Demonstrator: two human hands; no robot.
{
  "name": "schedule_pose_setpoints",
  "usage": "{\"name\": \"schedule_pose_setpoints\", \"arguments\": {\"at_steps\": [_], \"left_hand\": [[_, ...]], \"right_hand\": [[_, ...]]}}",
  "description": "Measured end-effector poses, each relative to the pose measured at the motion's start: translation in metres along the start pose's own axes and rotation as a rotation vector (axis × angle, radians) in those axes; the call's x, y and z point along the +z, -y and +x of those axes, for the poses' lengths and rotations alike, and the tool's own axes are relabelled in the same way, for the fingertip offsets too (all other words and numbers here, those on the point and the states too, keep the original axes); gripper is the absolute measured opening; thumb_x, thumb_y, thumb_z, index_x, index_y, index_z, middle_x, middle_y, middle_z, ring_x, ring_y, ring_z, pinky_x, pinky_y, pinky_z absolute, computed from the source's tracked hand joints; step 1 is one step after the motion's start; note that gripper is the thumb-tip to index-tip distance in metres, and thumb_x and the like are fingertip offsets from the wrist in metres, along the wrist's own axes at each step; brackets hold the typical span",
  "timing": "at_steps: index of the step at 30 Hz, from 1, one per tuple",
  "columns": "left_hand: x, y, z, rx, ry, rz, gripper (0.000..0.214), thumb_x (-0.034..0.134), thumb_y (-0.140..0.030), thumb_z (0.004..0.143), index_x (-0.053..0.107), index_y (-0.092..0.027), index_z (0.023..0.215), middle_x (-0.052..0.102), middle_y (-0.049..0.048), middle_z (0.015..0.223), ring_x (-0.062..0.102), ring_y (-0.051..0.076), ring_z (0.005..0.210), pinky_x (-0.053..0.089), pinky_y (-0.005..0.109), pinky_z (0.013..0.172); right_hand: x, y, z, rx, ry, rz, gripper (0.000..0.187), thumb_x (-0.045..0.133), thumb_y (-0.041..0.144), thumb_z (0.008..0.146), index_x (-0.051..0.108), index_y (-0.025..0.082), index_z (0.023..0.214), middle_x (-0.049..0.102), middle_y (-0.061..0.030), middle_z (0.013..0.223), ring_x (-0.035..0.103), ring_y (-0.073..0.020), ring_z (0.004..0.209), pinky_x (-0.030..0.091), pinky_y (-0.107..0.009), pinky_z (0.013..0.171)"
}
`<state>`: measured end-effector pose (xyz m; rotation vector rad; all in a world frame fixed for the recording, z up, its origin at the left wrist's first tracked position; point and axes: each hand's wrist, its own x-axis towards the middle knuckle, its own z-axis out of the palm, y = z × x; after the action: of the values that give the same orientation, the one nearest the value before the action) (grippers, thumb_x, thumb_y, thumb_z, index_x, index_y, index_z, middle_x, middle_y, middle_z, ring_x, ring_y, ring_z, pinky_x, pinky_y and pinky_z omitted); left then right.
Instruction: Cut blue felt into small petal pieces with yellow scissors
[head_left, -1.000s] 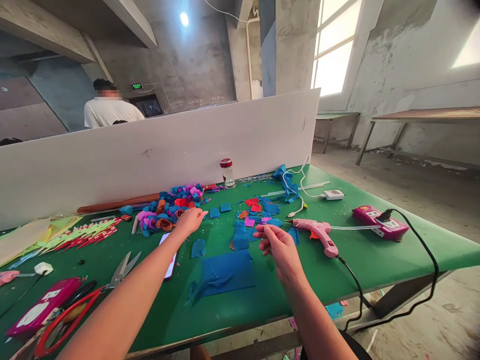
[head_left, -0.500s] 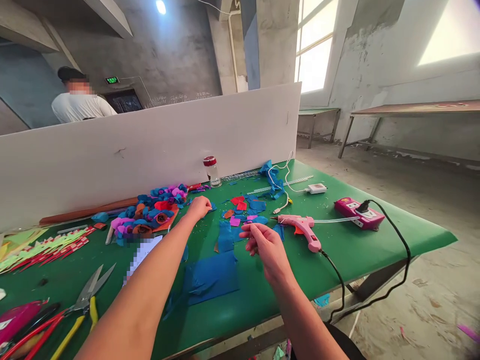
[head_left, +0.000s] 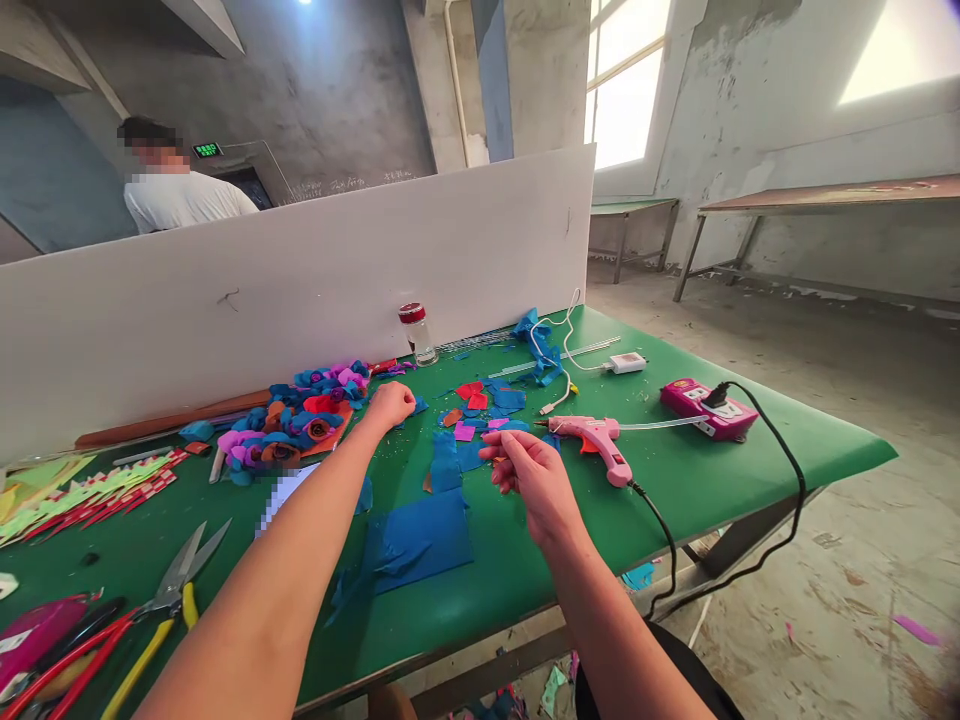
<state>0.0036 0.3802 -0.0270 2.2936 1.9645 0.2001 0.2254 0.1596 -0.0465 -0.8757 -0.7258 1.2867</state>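
Note:
My left hand [head_left: 391, 405] is closed low over the table, beside the paper flowers [head_left: 307, 425] in blue, purple, red and brown. A small blue scrap [head_left: 420, 404] shows just past its fingertips; whether they grip it is hidden. My right hand [head_left: 529, 475] hovers over the table with thumb and fingers curled together, and I cannot make out anything between them. Close to it lie blue paper pieces [head_left: 445, 460] and a purple square [head_left: 464, 432]. A pink glue gun [head_left: 592, 437] with a clear stick lies just right of that hand. Nearer me is a large blue sheet [head_left: 431, 545].
A lidded jar [head_left: 420, 340] stands by the white partition [head_left: 300, 265]. At right are a white charger [head_left: 627, 363] and a magenta power box [head_left: 705, 407] with a black cable. Scissors [head_left: 184, 575] lie at left. Beyond the partition is a person [head_left: 187, 203].
Both hands keep almost the same place and closed pose. The view has shifted slightly, and the person behind the partition appears a little farther right, with the head turned.

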Motion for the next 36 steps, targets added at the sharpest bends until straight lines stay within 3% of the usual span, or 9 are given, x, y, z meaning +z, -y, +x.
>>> {"name": "schedule_pose_setpoints", "arguments": {"at_steps": [7, 13, 16, 21, 26, 28, 31, 33, 36], "left_hand": [[-0.015, 0.006, -0.009, -0.07, -0.044, -0.191, 0.033, 0.06, -0.036, 0.092, 0.061, -0.018, 0.12, 0.061, 0.0083, 0.126, 0.062, 0.023, 0.106, 0.055, 0.041, 0.088], [-0.026, -0.002, -0.032, -0.064, -0.076, -0.511, 0.031, 0.06, -0.036, 0.093, 0.062, -0.016, 0.116, 0.064, 0.0076, 0.119, 0.064, 0.021, 0.1, 0.056, 0.04, 0.084], [-0.032, -0.016, -0.06, 0.004, -0.041, -0.738, 0.032, 0.067, -0.042, 0.086, 0.066, -0.014, 0.102, 0.069, 0.0047, 0.096, 0.065, 0.016, 0.081, 0.056, 0.034, 0.077], [-0.036, -0.046, -0.129, 0.117, 0.128, -1.043, 0.048, 0.083, -0.055, 0.057, 0.072, -0.016, 0.083, 0.069, 0.0026, 0.076, 0.063, 0.014, 0.065, 0.054, 0.03, 0.068], [-0.031, -0.065, -0.189, 0.151, 0.224, -1.125, 0.035, 0.083, -0.047, 0.063, 0.074, -0.016, 0.075, 0.068, 0.0029, 0.068, 0.06, 0.014, 0.062, 0.05, 0.028, 0.063], [-0.03, -0.065, -0.206, 0.154, 0.142, -1.132, 0.028, 0.08, -0.044, 0.07, 0.075, -0.018, 0.079, 0.069, 0.0024, 0.071, 0.061, 0.014, 0.067, 0.05, 0.027, 0.067], [-0.029, -0.059, -0.225, 0.236, 0.027, -1.128, 0.028, 0.073, -0.041, 0.08, 0.075, -0.023, 0.102, 0.074, 0.0043, 0.099, 0.065, 0.018, 0.091, 0.051, 0.029, 0.083], [-0.027, -0.056, -0.232, 0.336, 0.089, -1.104, 0.032, 0.069, -0.039, 0.084, 0.072, -0.025, 0.113, 0.07, 0.006, 0.119, 0.062, 0.022, 0.11, 0.048, 0.032, 0.096], [-0.023, -0.057, -0.235, 0.444, 0.189, -1.117, 0.023, 0.071, -0.035, 0.083, 0.076, -0.023, 0.102, 0.067, 0.0082, 0.125, 0.06, 0.024, 0.117, 0.045, 0.036, 0.103]], "right_hand": [[0.0, 0.002, 0.0, 0.0, 0.007, 0.01, 0.038, 0.067, 0.052, 0.072, 0.072, 0.015, 0.082, 0.07, -0.005, 0.074, 0.051, -0.0079, 0.049, 0.036, -0.021, 0.045], [-0.001, 0.003, -0.001, 0.008, 0.025, 0.028, 0.039, 0.067, 0.052, 0.073, 0.072, 0.015, 0.085, 0.072, -0.0064, 0.078, 0.053, -0.008, 0.049, 0.037, -0.021, 0.045], [0.0, 0.004, -0.001, -0.001, 0.017, 0.041, 0.044, 0.066, 0.055, 0.074, 0.072, 0.015, 0.092, 0.073, -0.0074, 0.089, 0.054, -0.0079, 0.051, 0.04, -0.022, 0.046], [0.007, 0.006, -0.007, 0.012, 0.046, 0.042, 0.053, 0.082, 0.045, 0.063, 0.069, 0.018, 0.107, 0.07, -0.0052, 0.099, 0.057, -0.0073, 0.056, 0.043, -0.02, 0.048], [0.012, 0.002, -0.015, 0.181, 0.244, 0.128, 0.043, 0.088, 0.044, 0.056, 0.068, 0.017, 0.082, 0.063, 0.0015, 0.066, 0.054, -0.0066, 0.052, 0.042, -0.017, 0.047], [0.012, -0.001, -0.018, 0.255, 0.322, 0.172, 0.04, 0.088, 0.043, 0.056, 0.065, 0.016, 0.074, 0.058, 0.0039, 0.056, 0.052, -0.0061, 0.05, 0.042, -0.016, 0.048], [0.013, -0.006, -0.021, 0.364, 0.441, 0.209, 0.036, 0.088, 0.037, 0.059, 0.064, 0.016, 0.076, 0.054, 0.0056, 0.053, 0.049, -0.0056, 0.046, 0.039, -0.016, 0.045], [0.015, -0.011, -0.025, 0.42, 0.51, 0.229, 0.033, 0.087, 0.033, 0.061, 0.065, 0.016, 0.078, 0.054, 0.006, 0.054, 0.047, -0.0047, 0.045, 0.037, -0.015, 0.043], [0.018, -0.015, -0.03, 0.448, 0.571, 0.253, 0.031, 0.086, 0.03, 0.063, 0.066, 0.015, 0.081, 0.055, 0.0057, 0.058, 0.047, -0.0036, 0.046, 0.039, -0.014, 0.045]]}}
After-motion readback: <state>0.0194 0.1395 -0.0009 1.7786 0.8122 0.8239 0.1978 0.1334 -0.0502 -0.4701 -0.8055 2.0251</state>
